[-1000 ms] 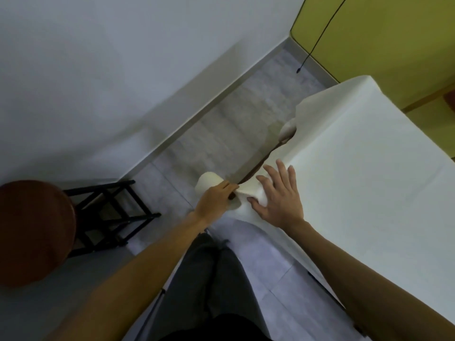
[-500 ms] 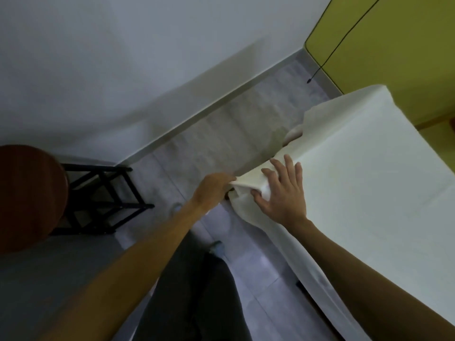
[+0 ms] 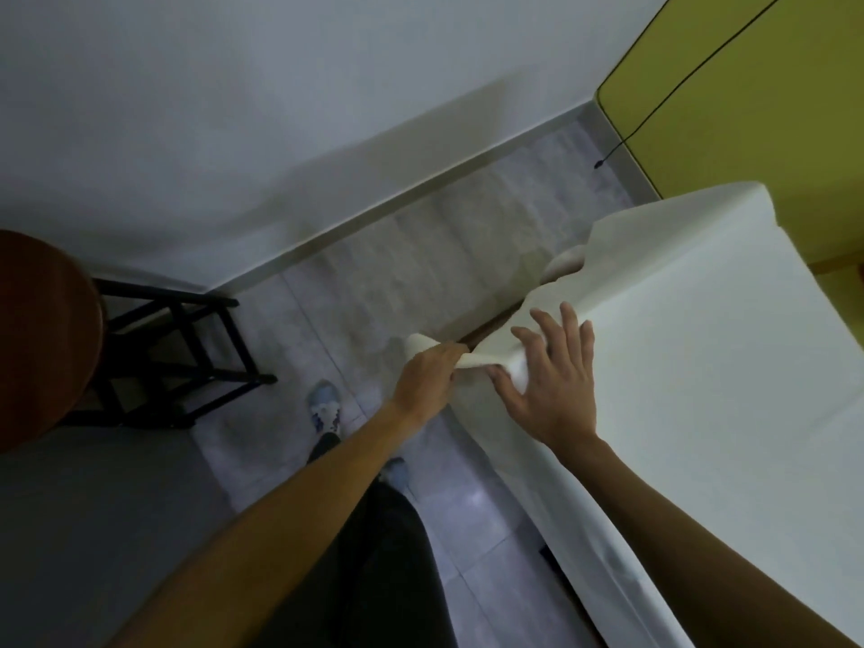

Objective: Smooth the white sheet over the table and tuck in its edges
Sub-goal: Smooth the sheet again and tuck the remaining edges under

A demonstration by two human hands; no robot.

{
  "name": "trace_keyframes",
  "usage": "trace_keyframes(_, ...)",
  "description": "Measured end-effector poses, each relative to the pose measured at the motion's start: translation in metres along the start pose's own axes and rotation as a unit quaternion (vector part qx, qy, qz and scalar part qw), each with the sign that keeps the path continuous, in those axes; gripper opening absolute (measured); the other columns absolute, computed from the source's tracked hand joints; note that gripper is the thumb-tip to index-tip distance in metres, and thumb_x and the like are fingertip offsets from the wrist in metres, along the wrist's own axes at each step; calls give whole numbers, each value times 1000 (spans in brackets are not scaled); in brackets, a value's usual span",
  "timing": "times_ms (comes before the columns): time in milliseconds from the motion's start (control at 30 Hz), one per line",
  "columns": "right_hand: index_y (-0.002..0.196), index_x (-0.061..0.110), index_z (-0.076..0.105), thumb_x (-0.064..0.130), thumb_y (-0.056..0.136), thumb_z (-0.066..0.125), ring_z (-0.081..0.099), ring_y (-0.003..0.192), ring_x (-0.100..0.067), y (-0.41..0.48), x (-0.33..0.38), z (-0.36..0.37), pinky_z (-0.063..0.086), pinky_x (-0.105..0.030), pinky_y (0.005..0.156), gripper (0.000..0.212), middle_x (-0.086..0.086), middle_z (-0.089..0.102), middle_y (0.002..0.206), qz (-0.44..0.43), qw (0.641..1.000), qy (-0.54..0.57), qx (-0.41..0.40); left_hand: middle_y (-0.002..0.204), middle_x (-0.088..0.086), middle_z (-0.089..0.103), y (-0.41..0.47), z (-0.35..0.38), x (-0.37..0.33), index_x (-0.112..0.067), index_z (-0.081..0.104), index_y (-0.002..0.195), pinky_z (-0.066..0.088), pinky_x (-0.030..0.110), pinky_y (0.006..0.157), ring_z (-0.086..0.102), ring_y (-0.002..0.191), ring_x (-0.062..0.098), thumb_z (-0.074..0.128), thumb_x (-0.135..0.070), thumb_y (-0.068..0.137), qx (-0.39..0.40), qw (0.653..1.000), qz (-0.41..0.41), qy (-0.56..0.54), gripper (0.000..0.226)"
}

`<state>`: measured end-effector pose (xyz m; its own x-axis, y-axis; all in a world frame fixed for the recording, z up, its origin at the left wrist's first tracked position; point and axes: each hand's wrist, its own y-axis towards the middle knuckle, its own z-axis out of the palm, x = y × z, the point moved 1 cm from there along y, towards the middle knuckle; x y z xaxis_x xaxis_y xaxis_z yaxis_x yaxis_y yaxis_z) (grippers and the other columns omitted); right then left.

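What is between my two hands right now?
Only a bunched fold of the white sheet: the left hand grips it, the right hand presses it. Head view.

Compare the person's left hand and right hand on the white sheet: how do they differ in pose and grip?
1. The left hand has its fingers curled; the right hand has its fingers spread and nearly straight.
2. The left hand grips a bunched corner of the white sheet; the right hand presses flat on the sheet's top.
3. The left hand sits past the covered edge; the right hand lies on it.
Shared: both hands touch the sheet at the same near corner.
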<state>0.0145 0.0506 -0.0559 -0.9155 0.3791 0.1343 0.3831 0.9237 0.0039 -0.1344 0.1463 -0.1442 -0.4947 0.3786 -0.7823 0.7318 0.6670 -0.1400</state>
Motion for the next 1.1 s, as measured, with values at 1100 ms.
trace_keyframes(1100,124,14,58,53,85,58,21,151,-38,2,0,5,16,-65,119,56,-13,46,148,-2,1000,11,-9,140,12,56,-71,84,58,-6,50,140,38,41,108,52,131,26,78,-2,78,-11,996,-70,-58,69)
